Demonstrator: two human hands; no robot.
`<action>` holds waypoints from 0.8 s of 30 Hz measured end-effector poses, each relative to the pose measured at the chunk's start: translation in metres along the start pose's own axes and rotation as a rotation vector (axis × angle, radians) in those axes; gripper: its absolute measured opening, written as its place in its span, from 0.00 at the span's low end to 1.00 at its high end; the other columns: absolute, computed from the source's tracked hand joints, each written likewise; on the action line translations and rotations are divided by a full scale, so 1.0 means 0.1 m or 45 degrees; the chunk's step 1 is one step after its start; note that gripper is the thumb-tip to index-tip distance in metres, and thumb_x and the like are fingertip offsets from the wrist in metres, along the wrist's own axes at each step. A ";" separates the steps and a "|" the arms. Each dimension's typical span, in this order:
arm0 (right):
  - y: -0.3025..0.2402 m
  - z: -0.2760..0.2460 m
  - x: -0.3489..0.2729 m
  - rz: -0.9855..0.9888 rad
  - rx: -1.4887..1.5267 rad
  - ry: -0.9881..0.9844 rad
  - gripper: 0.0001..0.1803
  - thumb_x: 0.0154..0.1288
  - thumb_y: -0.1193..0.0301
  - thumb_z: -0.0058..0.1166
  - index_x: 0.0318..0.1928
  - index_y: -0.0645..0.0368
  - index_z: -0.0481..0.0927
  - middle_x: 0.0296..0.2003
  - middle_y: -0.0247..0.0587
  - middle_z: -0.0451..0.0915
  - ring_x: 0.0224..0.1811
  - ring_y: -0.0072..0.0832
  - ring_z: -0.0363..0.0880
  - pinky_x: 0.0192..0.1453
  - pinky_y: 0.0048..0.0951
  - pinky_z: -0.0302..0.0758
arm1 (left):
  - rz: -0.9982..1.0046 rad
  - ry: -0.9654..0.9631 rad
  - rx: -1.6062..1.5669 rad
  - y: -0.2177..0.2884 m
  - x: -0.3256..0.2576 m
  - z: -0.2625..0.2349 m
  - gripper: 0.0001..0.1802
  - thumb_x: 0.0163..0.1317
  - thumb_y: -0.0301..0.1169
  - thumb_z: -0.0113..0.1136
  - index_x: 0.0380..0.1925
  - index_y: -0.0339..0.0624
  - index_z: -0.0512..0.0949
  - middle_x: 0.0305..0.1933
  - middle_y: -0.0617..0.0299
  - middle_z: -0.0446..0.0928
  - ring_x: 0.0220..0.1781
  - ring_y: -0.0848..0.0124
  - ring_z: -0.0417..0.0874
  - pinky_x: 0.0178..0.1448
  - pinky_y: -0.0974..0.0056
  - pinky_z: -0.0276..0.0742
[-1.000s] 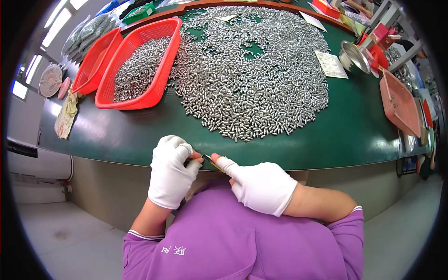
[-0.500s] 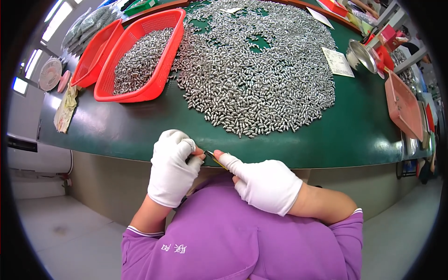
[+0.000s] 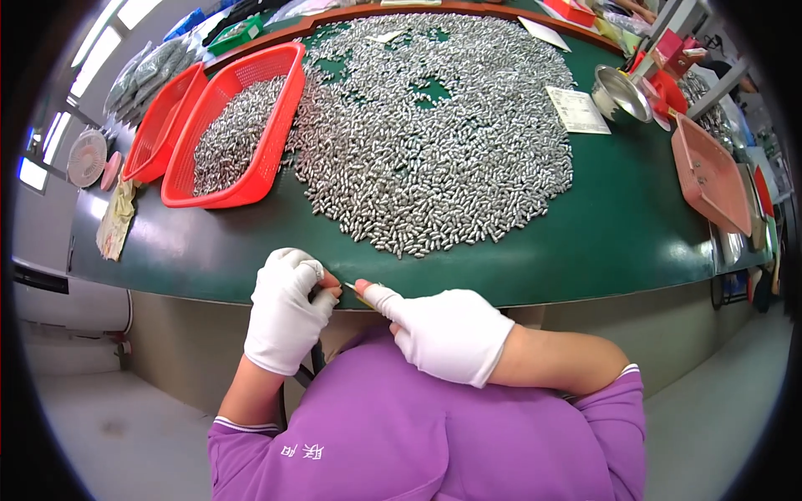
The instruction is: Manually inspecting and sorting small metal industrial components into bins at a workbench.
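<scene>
Both my hands wear white gloves and meet at the near edge of the green table (image 3: 618, 242), close to my chest. My left hand (image 3: 286, 311) is curled, its fingertips touching a small thin yellowish object (image 3: 354, 290). My right hand (image 3: 443, 331) pinches the same object between thumb and forefinger. What the object is, I cannot tell. A large heap of small silver metal cylinders (image 3: 434, 142) covers the table beyond my hands.
Two red plastic baskets stand at the left; the nearer one (image 3: 276, 159) holds more silver cylinders. A metal bowl (image 3: 622, 92), a paper sheet (image 3: 578, 110) and a pink tray (image 3: 710, 179) are on the right. A cloth (image 3: 115, 221) lies at the far left.
My hands stay together at the table edge, pinched on the small object. The view has shifted slightly; nothing on the table has moved.
</scene>
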State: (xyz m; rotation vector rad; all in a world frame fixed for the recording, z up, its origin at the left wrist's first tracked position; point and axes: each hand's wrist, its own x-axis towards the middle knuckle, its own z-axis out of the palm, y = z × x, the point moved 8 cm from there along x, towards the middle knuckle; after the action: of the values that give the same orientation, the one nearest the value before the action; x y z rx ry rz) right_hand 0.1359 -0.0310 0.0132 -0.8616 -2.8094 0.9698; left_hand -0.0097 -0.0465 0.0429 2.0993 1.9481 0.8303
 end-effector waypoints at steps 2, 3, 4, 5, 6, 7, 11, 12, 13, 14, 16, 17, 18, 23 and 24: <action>0.05 -0.26 -0.10 0.025 0.081 0.176 0.34 0.66 0.69 0.47 0.73 0.45 0.58 0.23 0.50 0.79 0.22 0.47 0.79 0.30 0.44 0.77 | 0.008 -0.042 0.001 0.02 0.04 -0.01 0.08 0.45 0.18 0.65 0.25 0.39 0.76 0.31 0.55 0.76 0.39 0.55 0.77 0.44 0.56 0.74; 0.12 -0.58 -0.20 0.047 0.074 0.449 0.35 0.63 0.73 0.50 0.72 0.43 0.62 0.23 0.51 0.78 0.22 0.47 0.79 0.30 0.43 0.77 | -0.062 -0.032 -0.121 -0.04 0.09 -0.02 0.08 0.47 0.18 0.64 0.27 0.39 0.76 0.30 0.55 0.75 0.37 0.58 0.78 0.43 0.59 0.74; 0.26 -0.86 -0.33 0.108 0.062 0.716 0.34 0.62 0.77 0.51 0.70 0.43 0.66 0.23 0.50 0.78 0.21 0.47 0.78 0.30 0.41 0.76 | -0.142 -0.025 -0.239 -0.12 0.11 -0.02 0.08 0.50 0.17 0.63 0.28 0.38 0.75 0.30 0.56 0.75 0.35 0.61 0.78 0.42 0.62 0.75; 0.44 -1.06 -0.41 0.182 -0.047 0.894 0.34 0.62 0.74 0.50 0.70 0.42 0.65 0.25 0.50 0.77 0.24 0.49 0.78 0.30 0.45 0.77 | -0.307 -0.004 -0.502 -0.28 0.09 -0.03 0.07 0.54 0.17 0.61 0.31 0.37 0.74 0.29 0.58 0.73 0.32 0.69 0.76 0.41 0.68 0.73; 0.72 -1.22 -0.51 0.390 -0.162 0.983 0.34 0.62 0.75 0.49 0.70 0.41 0.65 0.27 0.50 0.78 0.25 0.49 0.78 0.32 0.46 0.77 | -0.373 -0.006 -0.535 -0.36 0.13 -0.05 0.06 0.56 0.18 0.60 0.32 0.37 0.74 0.30 0.62 0.73 0.32 0.74 0.74 0.40 0.70 0.72; 0.91 -1.42 -0.67 0.424 -0.400 1.197 0.34 0.63 0.75 0.49 0.70 0.40 0.64 0.32 0.52 0.78 0.29 0.49 0.79 0.35 0.47 0.77 | -0.398 0.024 -0.693 -0.39 0.22 -0.05 0.06 0.57 0.18 0.59 0.32 0.37 0.74 0.31 0.64 0.73 0.33 0.76 0.74 0.40 0.71 0.72; 1.87 -1.68 -1.10 1.182 -0.781 0.900 0.32 0.65 0.71 0.47 0.70 0.38 0.64 0.40 0.48 0.76 0.39 0.46 0.81 0.46 0.47 0.79 | -0.335 0.032 -0.997 -0.38 0.69 0.00 0.06 0.59 0.18 0.58 0.34 0.38 0.73 0.32 0.68 0.72 0.35 0.80 0.72 0.44 0.72 0.71; 2.04 -1.68 -1.14 1.295 -0.816 0.808 0.31 0.65 0.71 0.48 0.69 0.38 0.65 0.40 0.48 0.76 0.40 0.46 0.81 0.47 0.46 0.79 | -0.331 0.049 -1.054 -0.40 0.77 0.02 0.06 0.59 0.19 0.57 0.36 0.38 0.74 0.34 0.68 0.73 0.36 0.80 0.72 0.44 0.73 0.70; 2.12 -1.66 -1.13 1.320 -0.853 0.737 0.30 0.65 0.70 0.49 0.68 0.40 0.67 0.40 0.48 0.76 0.40 0.45 0.81 0.47 0.46 0.79 | -0.312 0.078 -1.030 -0.37 0.86 0.00 0.06 0.60 0.20 0.57 0.38 0.38 0.75 0.34 0.67 0.74 0.37 0.80 0.73 0.44 0.73 0.70; 2.16 -1.63 -1.11 1.345 -0.891 0.665 0.29 0.64 0.69 0.50 0.67 0.41 0.69 0.41 0.47 0.76 0.41 0.45 0.82 0.48 0.45 0.79 | -0.293 0.108 -1.006 -0.34 0.94 -0.03 0.07 0.61 0.21 0.56 0.39 0.38 0.75 0.34 0.67 0.74 0.37 0.80 0.74 0.44 0.73 0.70; 2.08 -1.62 -1.02 1.253 -0.979 0.645 0.26 0.62 0.66 0.57 0.62 0.46 0.75 0.45 0.45 0.77 0.46 0.42 0.80 0.50 0.42 0.78 | -0.310 0.006 -1.088 -0.34 1.09 0.02 0.07 0.64 0.23 0.54 0.41 0.39 0.76 0.34 0.67 0.77 0.38 0.80 0.75 0.44 0.73 0.71; 2.00 -1.64 -0.96 1.150 -1.069 0.683 0.26 0.60 0.65 0.59 0.61 0.47 0.76 0.46 0.44 0.77 0.47 0.41 0.79 0.51 0.41 0.77 | -0.311 -0.033 -1.128 -0.34 1.16 0.06 0.06 0.65 0.24 0.54 0.41 0.39 0.76 0.33 0.66 0.78 0.37 0.80 0.76 0.44 0.73 0.71; 1.89 -1.66 -0.86 0.909 -1.165 0.850 0.25 0.58 0.65 0.61 0.58 0.50 0.77 0.48 0.44 0.77 0.49 0.41 0.77 0.53 0.40 0.76 | -0.307 -0.029 -1.182 -0.36 1.23 0.10 0.06 0.65 0.24 0.54 0.41 0.39 0.76 0.34 0.65 0.78 0.36 0.80 0.76 0.43 0.73 0.71; 0.95 -1.57 0.12 -0.036 -0.651 0.931 0.16 0.57 0.70 0.59 0.47 0.55 0.81 0.42 0.42 0.80 0.44 0.41 0.79 0.51 0.39 0.77 | -0.198 -0.004 -1.345 -0.41 1.40 0.22 0.04 0.63 0.22 0.54 0.38 0.40 0.74 0.34 0.66 0.77 0.37 0.78 0.76 0.46 0.72 0.72; 0.88 -1.51 0.27 -0.102 -0.597 0.873 0.15 0.57 0.70 0.58 0.46 0.55 0.81 0.39 0.41 0.79 0.43 0.40 0.79 0.49 0.40 0.77 | -0.188 -0.007 -1.328 -0.43 1.40 0.26 0.04 0.62 0.21 0.54 0.36 0.41 0.74 0.34 0.66 0.77 0.37 0.78 0.76 0.46 0.72 0.72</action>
State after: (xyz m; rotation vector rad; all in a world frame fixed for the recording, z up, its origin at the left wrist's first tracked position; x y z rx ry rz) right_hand 0.1891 0.1239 0.0794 -0.8852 -2.4336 -0.0374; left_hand -0.0350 0.0997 0.0410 1.2964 1.1775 1.3828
